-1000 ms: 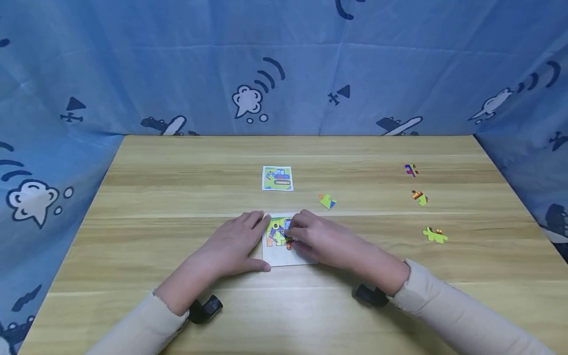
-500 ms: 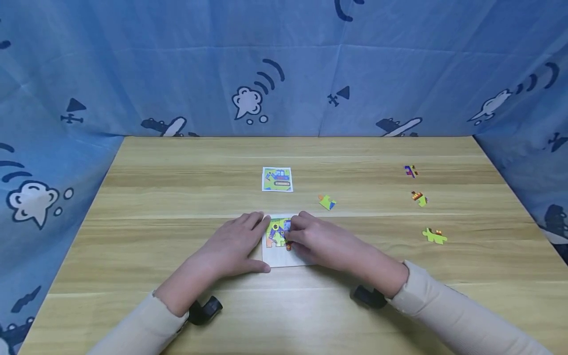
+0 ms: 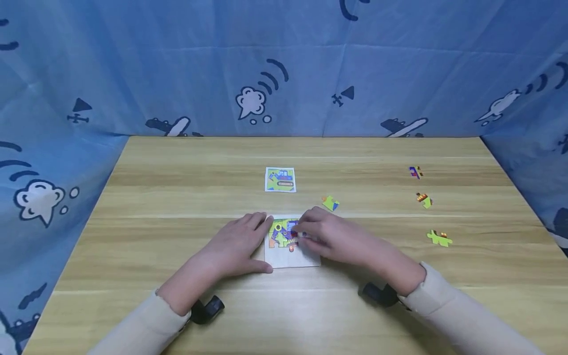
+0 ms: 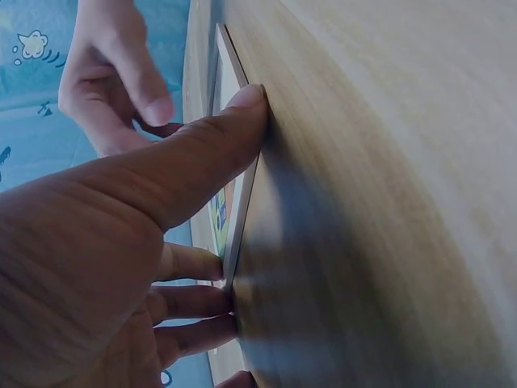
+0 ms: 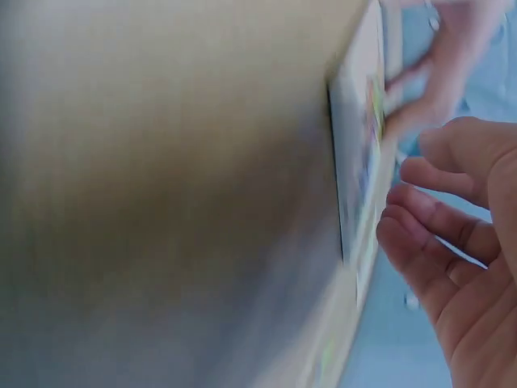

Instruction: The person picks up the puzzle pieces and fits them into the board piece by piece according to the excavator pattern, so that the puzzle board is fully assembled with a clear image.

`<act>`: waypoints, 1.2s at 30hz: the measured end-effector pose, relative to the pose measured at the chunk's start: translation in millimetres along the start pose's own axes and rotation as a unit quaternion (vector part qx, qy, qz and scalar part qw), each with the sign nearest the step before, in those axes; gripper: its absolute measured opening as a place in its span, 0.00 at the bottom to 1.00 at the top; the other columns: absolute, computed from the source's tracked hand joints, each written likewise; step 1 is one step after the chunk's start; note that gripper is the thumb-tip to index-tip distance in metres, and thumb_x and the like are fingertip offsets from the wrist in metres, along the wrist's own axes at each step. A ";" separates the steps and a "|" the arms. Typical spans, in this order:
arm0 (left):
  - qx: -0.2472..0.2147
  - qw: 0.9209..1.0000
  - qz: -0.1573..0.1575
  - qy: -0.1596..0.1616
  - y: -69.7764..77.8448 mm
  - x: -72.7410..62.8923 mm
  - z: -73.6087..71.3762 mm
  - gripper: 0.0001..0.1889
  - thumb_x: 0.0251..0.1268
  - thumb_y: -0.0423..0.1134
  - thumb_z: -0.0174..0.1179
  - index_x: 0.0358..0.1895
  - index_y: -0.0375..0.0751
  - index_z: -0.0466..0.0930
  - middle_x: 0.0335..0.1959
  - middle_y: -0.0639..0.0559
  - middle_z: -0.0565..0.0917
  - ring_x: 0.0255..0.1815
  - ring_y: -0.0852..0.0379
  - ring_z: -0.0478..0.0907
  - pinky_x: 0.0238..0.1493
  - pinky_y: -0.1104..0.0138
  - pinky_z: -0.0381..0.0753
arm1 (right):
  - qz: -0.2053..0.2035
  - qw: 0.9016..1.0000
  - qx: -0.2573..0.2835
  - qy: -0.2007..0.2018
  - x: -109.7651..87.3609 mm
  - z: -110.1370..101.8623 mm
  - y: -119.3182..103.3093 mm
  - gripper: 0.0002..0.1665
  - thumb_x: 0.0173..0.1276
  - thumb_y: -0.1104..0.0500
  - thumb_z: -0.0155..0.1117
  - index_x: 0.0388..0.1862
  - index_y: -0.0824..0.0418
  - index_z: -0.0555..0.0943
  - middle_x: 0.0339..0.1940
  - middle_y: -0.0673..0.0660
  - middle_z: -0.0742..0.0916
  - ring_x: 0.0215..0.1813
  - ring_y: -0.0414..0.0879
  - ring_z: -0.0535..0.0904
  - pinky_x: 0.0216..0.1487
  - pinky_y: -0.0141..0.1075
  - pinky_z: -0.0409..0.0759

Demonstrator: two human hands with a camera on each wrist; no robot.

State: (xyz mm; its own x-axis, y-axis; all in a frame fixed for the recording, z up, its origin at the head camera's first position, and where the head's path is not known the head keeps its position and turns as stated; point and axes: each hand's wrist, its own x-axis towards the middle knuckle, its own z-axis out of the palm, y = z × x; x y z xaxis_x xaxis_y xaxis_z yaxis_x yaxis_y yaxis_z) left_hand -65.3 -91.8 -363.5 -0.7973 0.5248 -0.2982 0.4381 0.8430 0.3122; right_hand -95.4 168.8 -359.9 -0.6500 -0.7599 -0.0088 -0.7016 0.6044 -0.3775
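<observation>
A square puzzle board (image 3: 293,259) lies in front of me, its upper part filled with joined pieces (image 3: 280,231) showing a yellow-green and blue digger picture; its lower part is bare white. My left hand (image 3: 237,244) rests along the board's left side, fingers extended and thumb by the near corner; in the left wrist view the thumb (image 4: 218,137) touches the board's edge. Over the right part of the picture is my right hand (image 3: 335,236), fingers loosely bent. The right wrist view shows its thumb and fingertips apart with nothing between them. It hides some of the pieces.
Behind the board lies a small digger picture card (image 3: 280,184). A green puzzle piece (image 3: 330,202) sits just beyond my right hand. Farther right are a purple piece (image 3: 415,172), a red-and-green piece (image 3: 424,200) and a green piece (image 3: 440,238). A blue curtain (image 3: 301,59) hangs behind the table.
My right hand has drawn slightly to the right over the board, baring more of the picture. My left hand stays in place. The head view has shifted a little.
</observation>
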 end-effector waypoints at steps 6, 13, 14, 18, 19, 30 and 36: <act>-0.001 1.000 -0.002 0.002 1.1 1.1 2.1 0.55 0.59 0.63 0.73 0.83 0.39 0.58 0.83 0.41 0.63 0.83 0.42 0.61 0.81 0.44 0.65 | 0.057 0.996 -0.024 0.057 -13.4 -28.1 41.3 0.15 0.73 0.61 0.68 0.56 0.63 0.88 0.52 0.60 0.89 0.55 0.53 0.86 0.58 0.48 0.88; -0.005 1.000 -0.001 0.001 1.3 1.1 3.8 0.55 0.60 0.64 0.73 0.83 0.40 0.58 0.83 0.42 0.63 0.83 0.43 0.61 0.81 0.44 0.65 | 0.109 0.988 -0.060 0.089 -41.6 -57.4 107.3 0.14 0.72 0.69 0.67 0.54 0.69 0.86 0.51 0.67 0.88 0.56 0.63 0.84 0.57 0.58 0.83; -0.005 1.000 -0.002 0.000 1.2 1.1 3.9 0.55 0.60 0.63 0.73 0.83 0.40 0.58 0.83 0.42 0.63 0.83 0.43 0.61 0.81 0.44 0.65 | 0.102 0.988 -0.063 0.102 -45.4 -59.5 117.7 0.13 0.70 0.70 0.67 0.53 0.70 0.86 0.50 0.68 0.88 0.55 0.64 0.83 0.56 0.59 0.83; -0.002 1.000 -0.004 0.002 0.9 0.5 2.4 0.55 0.60 0.63 0.73 0.83 0.40 0.58 0.83 0.42 0.62 0.83 0.43 0.61 0.81 0.44 0.65 | 0.101 0.982 -0.079 0.136 -60.6 -66.4 155.7 0.10 0.67 0.74 0.67 0.47 0.73 0.86 0.46 0.72 0.88 0.52 0.69 0.83 0.55 0.62 0.81; -0.001 1.000 -0.004 0.002 0.8 0.4 2.1 0.55 0.60 0.63 0.73 0.83 0.40 0.58 0.83 0.42 0.62 0.83 0.43 0.61 0.82 0.44 0.65 | 0.111 0.982 -0.080 0.132 -64.3 -68.4 164.0 0.10 0.68 0.75 0.66 0.47 0.74 0.85 0.47 0.74 0.87 0.52 0.71 0.82 0.56 0.64 0.80; -0.003 1.000 -0.004 0.001 0.0 0.5 1.7 0.55 0.60 0.64 0.73 0.84 0.40 0.57 0.83 0.42 0.62 0.84 0.43 0.60 0.82 0.44 0.64 | 0.299 0.952 -0.061 0.000 -92.6 -80.9 210.7 0.27 0.77 0.71 0.43 0.72 0.77 0.69 0.72 0.83 0.69 0.72 0.81 0.65 0.71 0.72 0.66; 0.000 1.000 -0.005 0.001 -0.9 0.8 1.8 0.55 0.60 0.65 0.72 0.84 0.41 0.57 0.83 0.43 0.62 0.84 0.43 0.60 0.82 0.44 0.64 | 0.312 0.948 -0.063 -0.004 -98.1 -79.6 216.5 0.32 0.72 0.75 0.39 0.75 0.77 0.66 0.66 0.84 0.71 0.67 0.80 0.68 0.64 0.71 0.72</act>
State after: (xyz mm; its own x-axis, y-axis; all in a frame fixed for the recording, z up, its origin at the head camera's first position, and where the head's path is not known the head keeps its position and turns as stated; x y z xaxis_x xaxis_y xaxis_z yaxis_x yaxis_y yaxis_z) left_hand -65.5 -92.0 -365.7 -0.8020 0.5164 -0.3001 0.4300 0.8480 0.3099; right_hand -206.8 393.2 -367.0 -0.9479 -0.2473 -0.2010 -0.2118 0.9601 -0.1829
